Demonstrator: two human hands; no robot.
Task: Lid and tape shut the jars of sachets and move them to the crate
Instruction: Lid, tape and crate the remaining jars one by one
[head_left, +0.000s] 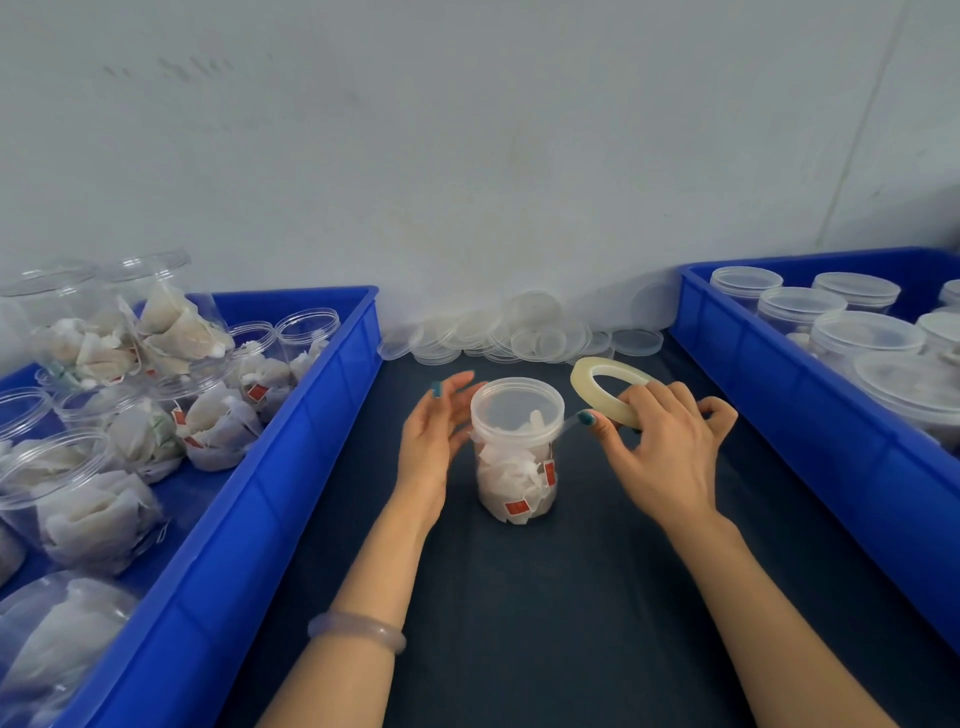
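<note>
While your right hand (665, 447) grips the tape roll (597, 384), fingers curled round the ring and thumb near its outer face, a short clear tape strip (569, 420) runs from the roll to the side of the lid (517, 410). The roll is tilted, just right of the jar (517, 457).

The jar stands upright mid-mat (519, 597), lid on, white sachets with red tags inside.

Your left hand (434, 431) is open with fingers straight, right beside the jar's left side at lid height. It's blurred, so I can't tell if it touches.

The left crate (291, 467) holds unlidded jars of sachets, some stacked. The right crate (779, 405) holds lidded jars. Loose lids (519, 332) are heaped against the wall, between the crates.
</note>
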